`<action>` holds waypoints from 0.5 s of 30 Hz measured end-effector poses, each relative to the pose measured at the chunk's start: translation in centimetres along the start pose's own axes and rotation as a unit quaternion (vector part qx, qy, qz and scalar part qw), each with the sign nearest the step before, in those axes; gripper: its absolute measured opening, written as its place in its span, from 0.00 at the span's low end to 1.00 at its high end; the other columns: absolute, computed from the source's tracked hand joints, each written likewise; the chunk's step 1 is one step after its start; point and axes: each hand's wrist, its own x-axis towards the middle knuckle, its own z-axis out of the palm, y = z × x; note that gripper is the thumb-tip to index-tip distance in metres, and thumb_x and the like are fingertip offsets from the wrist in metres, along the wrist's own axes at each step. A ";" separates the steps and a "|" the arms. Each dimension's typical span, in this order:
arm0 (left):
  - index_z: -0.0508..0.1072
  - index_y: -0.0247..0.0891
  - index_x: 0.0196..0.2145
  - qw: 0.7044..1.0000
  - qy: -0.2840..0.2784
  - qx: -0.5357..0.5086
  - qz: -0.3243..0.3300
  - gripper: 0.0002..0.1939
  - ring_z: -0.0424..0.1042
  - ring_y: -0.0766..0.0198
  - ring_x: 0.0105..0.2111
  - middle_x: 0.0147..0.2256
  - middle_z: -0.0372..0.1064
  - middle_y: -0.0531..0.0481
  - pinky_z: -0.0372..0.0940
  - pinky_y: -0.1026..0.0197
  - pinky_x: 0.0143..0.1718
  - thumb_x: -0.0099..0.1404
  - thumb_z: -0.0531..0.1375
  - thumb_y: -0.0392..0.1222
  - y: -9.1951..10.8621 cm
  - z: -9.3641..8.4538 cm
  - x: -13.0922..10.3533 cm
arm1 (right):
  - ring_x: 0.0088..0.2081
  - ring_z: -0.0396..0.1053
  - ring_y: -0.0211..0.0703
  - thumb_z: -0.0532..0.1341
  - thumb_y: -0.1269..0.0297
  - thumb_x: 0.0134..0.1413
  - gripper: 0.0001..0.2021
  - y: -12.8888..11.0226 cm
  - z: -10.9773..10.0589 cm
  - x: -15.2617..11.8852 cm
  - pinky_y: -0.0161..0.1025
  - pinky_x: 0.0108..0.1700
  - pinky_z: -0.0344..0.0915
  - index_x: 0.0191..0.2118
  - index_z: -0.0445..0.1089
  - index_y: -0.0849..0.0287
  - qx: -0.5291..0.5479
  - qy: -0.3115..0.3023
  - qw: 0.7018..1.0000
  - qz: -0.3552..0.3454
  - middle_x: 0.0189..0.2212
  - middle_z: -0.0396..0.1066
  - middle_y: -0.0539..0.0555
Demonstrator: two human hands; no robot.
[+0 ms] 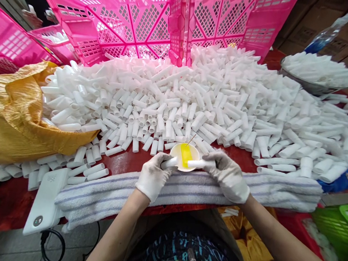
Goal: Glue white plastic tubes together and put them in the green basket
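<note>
Head view: what do the two gloved hands have?

"One smooth white tube each. The left hand (154, 173) is closed round a short cylinder (170, 162), and the right hand (228, 176) grips a second tube (200, 163) between thumb and fingers. Their ends point at each other over a shallow, round white bowl (175, 149)."

"And inside the bowl?"

"A bright yellow, straight-sided patch (186, 152) (liquid or solid, I cannot tell), with a thin stick (191, 139) leaning up past the far rim. Whether either tube touches the yellow, I cannot tell."

"What lies under the wrists?"

"A fluffy striped towel (95, 192), folded long along the near edge of a glossy red table (122, 164)."

"Beyond the bowl?"

"A broad heap of hollow white tubes (165, 93), lying every which way against pink latticed plastic crates (144, 18). More spill from a crinkled golden sack (8, 104) at left, near a flat, round-cornered white power bank (46, 200); others fill a round basin (318, 87) at far right."
</note>
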 end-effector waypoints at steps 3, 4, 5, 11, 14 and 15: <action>0.76 0.38 0.36 0.999 -0.029 0.007 0.032 0.12 0.75 0.63 0.35 0.35 0.77 0.51 0.70 0.63 0.40 0.54 0.68 0.41 0.9 0.7 -0.4 | 0.21 0.59 0.32 0.68 0.42 0.44 0.24 -0.1 -0.2 0.5 0.32 0.22 0.59 0.37 0.71 0.59 0.053 0.000 0.994 0.100 0.26 0.68 0.50; 0.76 0.38 0.37 0.998 -0.040 0.007 0.042 0.11 0.76 0.63 0.35 0.35 0.77 0.51 0.70 0.63 0.40 0.54 0.68 0.41 1.1 0.9 -0.5 | 0.20 0.57 0.32 0.68 0.39 0.42 0.26 -0.1 -0.2 0.7 0.32 0.20 0.56 0.37 0.71 0.59 0.053 -0.004 0.992 0.117 0.25 0.67 0.49; 0.76 0.39 0.37 0.998 -0.047 0.006 0.050 0.11 0.76 0.63 0.35 0.35 0.77 0.51 0.70 0.63 0.40 0.54 0.67 0.41 1.3 1.0 -0.6 | 0.20 0.56 0.32 0.68 0.38 0.41 0.27 -0.1 -0.3 0.8 0.32 0.20 0.56 0.36 0.71 0.60 0.045 -0.007 0.991 0.127 0.24 0.66 0.49; 0.75 0.40 0.39 0.993 -0.112 0.025 0.039 0.13 0.73 0.64 0.31 0.33 0.75 0.50 0.68 0.64 0.34 0.61 0.63 0.51 3.0 1.1 -1.7 | 0.25 0.64 0.38 0.64 0.45 0.53 0.19 -1.2 -0.9 -0.9 0.36 0.25 0.61 0.34 0.71 0.58 -0.084 -0.012 0.996 0.031 0.27 0.70 0.54; 0.68 0.40 0.24 0.966 -0.236 -0.033 -0.103 0.27 0.59 0.68 0.17 0.18 0.63 0.53 0.56 0.65 0.19 0.66 0.49 0.64 3.6 2.3 -2.4 | 0.21 0.58 0.37 0.59 0.54 0.59 0.16 -2.6 -1.2 -2.5 0.37 0.24 0.54 0.24 0.67 0.56 -0.233 -0.098 0.959 -0.131 0.20 0.65 0.52; 0.63 0.41 0.21 0.946 -0.279 -0.059 -0.152 0.30 0.54 0.68 0.14 0.15 0.57 0.54 0.51 0.64 0.16 0.66 0.45 0.67 3.6 2.9 -2.7 | 0.20 0.55 0.36 0.58 0.57 0.59 0.17 -3.0 -1.2 -3.0 0.38 0.23 0.50 0.21 0.65 0.56 -0.296 -0.128 0.927 -0.189 0.17 0.62 0.51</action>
